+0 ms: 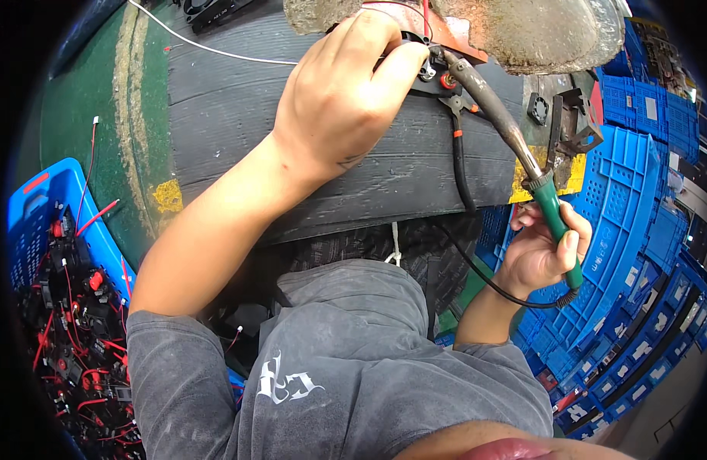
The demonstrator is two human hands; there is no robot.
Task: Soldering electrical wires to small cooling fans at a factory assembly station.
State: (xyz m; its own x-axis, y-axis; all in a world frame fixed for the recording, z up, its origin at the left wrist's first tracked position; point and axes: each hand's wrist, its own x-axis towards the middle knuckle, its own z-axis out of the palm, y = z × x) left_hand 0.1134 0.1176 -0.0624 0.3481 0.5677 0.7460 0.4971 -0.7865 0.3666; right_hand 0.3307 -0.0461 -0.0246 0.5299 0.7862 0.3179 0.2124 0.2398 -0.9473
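Note:
My right hand (549, 245) is wrapped round the green handle of a soldering iron (514, 138). Its long metal barrel points up and left, and the tip end meets a small black part (424, 80) with shiny metal contacts and a red round piece beside it. With thumb and fingers pinched, my left hand (346, 92) holds that part at the bench and covers much of it. A red wire (425, 17) runs down toward the part from above. Just below it lies a pair of cutters (458, 149) with black and orange handles.
Worn, flat blocks (537, 34) stand along the bench's far side. A small fan (537, 109) and a dark bracket (572, 126) lie at the right. Blue crates (621, 184) are stacked beyond. A blue basket (70, 172) of black parts with red wires stands at the left. The iron's cord (483, 280) hangs below the bench.

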